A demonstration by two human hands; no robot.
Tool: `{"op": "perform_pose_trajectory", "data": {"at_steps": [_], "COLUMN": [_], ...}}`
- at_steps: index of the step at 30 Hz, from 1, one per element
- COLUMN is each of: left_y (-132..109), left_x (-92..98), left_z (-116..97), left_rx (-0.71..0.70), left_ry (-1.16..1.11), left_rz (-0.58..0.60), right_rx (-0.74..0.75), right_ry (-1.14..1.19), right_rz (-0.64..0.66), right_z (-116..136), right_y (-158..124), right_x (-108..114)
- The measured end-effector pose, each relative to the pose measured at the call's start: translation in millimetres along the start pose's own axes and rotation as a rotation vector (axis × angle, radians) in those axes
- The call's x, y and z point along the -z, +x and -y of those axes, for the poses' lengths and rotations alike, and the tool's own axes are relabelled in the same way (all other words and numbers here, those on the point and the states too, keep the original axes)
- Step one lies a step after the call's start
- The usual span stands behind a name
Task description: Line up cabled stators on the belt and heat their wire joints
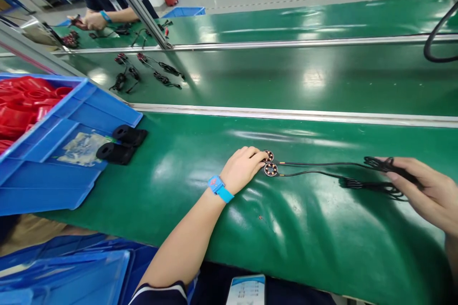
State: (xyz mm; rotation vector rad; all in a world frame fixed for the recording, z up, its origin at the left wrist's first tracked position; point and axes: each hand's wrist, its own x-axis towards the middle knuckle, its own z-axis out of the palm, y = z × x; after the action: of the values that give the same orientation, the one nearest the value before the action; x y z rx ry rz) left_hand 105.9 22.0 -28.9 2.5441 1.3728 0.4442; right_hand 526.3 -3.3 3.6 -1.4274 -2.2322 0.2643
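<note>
Two small ring-shaped motor stators with copper windings lie side by side on the green work surface. My left hand (243,167), wearing a blue wristband, has its fingertips closed on the far stator (269,155), partly covering it. The near stator (271,169) lies right beside those fingers. From each stator a black lead runs right to a coiled bundle. My right hand (427,195) grips the far cable bundle (379,163) between thumb and fingers. Just below it, the near cable bundle (365,185) rests on the surface, its right end close under the thumb.
Two black cylindrical parts (121,145) stand by a blue bin (89,105) of red parts at left. Behind a white rail (250,113), more cabled stators (143,69) lie on the green belt. Across it, another person's hand (95,20) holds something dark. A phone (246,290) lies below.
</note>
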Motion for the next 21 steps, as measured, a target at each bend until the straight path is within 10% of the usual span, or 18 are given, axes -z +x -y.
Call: {"op": "perform_pose_trajectory", "data": {"at_steps": [13,21], "left_y": [3.3,14.5], "left_x": [18.7,-2.4], "left_z": [-0.3,-4.8], "left_rx": [0.040,0.025], "left_ry": [0.144,0.020], "left_rz": [-0.301,-0.174], "right_rx": [0.043,0.027], "right_ry": [-0.236,-0.436], "right_rz": [-0.139,-0.122], "right_z": [23.5,-6.9], "right_y": [9.8,10.2], "right_x": [-5.9,-6.7]}}
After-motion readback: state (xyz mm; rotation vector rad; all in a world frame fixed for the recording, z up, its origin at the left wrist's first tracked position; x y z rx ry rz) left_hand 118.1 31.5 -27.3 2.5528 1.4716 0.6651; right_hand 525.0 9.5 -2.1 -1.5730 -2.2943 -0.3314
